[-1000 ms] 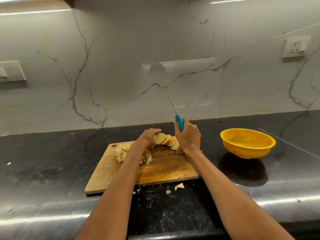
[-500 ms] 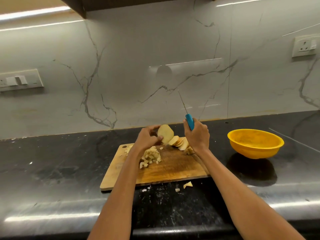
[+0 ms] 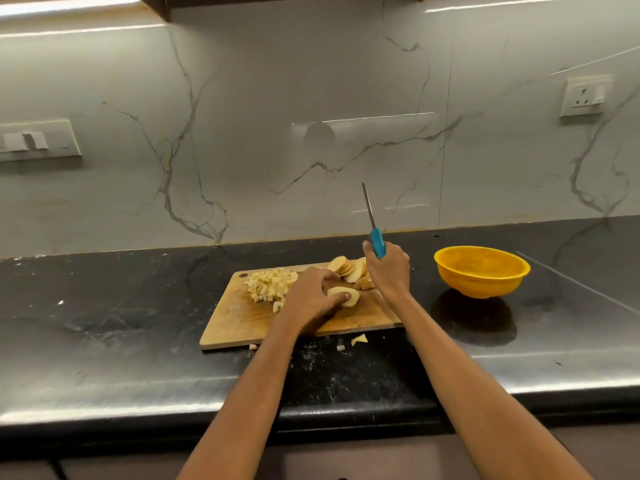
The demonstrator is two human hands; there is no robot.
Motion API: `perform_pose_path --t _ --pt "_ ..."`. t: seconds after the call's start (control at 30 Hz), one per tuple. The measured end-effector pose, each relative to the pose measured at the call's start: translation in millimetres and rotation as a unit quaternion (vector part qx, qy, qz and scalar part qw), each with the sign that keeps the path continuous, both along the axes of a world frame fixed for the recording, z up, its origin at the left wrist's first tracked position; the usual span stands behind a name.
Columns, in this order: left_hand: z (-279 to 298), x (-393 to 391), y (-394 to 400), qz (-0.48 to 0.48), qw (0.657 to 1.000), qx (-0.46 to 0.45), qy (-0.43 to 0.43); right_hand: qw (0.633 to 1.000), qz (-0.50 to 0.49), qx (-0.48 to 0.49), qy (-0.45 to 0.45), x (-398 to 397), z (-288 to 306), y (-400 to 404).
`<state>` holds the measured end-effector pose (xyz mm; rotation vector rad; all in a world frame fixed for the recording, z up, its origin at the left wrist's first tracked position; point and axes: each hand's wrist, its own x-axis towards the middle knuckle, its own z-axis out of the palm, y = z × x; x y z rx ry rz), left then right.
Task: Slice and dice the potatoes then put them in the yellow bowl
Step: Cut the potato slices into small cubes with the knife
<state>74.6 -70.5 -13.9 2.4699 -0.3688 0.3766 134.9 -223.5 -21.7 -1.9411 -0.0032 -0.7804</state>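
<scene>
A wooden cutting board point(image 3: 242, 323) lies on the black counter. On its far left is a pile of diced potato point(image 3: 270, 285). A fanned row of potato slices point(image 3: 348, 268) leans at the board's far edge. My left hand point(image 3: 311, 299) holds a small stack of potato slices point(image 3: 346, 295) flat on the board's middle. My right hand point(image 3: 387, 270) grips a blue-handled knife point(image 3: 376, 241), blade pointing up, just right of the slices. The yellow bowl point(image 3: 481, 271) stands on the counter to the right, apart from the board.
A few potato scraps point(image 3: 358, 339) lie on the black counter point(image 3: 104, 323) just in front of the board. A marble backsplash rises behind, with a switch plate point(image 3: 38, 140) at left and a socket point(image 3: 585, 95) at right. The counter's front edge runs below my forearms.
My left hand lifted slices off the fanned row and set them down flat on the board's middle. The knife stayed raised in my right hand. The view shifted left and down.
</scene>
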Motion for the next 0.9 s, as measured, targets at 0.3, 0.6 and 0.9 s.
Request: perform_pose_path --t 0.3,0.6,0.9 --pt "-2 -1 -7 -0.065 0.998 0.021 0.009 1.000 0.003 -0.020 0.002 -6 -1 -1" --pt "-3 -4 -16 -0.094 0.995 0.038 -0.009 1.000 -0.001 -0.020 0.007 -5 0 -1" --pt "-5 -6 -15 -0.098 0.991 0.077 -0.049 1.000 0.001 -0.009 0.002 -8 1 -2"
